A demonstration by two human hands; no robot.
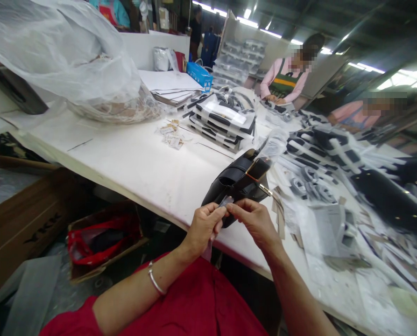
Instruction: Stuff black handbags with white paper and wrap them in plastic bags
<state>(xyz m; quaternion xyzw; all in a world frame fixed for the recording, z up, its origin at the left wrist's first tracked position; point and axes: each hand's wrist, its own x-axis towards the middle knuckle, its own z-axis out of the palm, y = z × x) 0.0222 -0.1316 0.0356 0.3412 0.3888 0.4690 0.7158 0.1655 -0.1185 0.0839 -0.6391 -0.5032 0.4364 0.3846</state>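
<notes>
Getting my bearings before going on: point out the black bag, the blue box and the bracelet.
Black bag (236, 180), head view: on its dark outer surface.
Blue box (198, 76), head view: on its near side.
Bracelet (152, 281), head view: on its silvery band.

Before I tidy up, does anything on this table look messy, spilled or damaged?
Loose scraps and crumpled plastic lie jumbled on the right of the table, messier than the wrapped stack. No obvious damage shows on the black bag-like item.
</notes>
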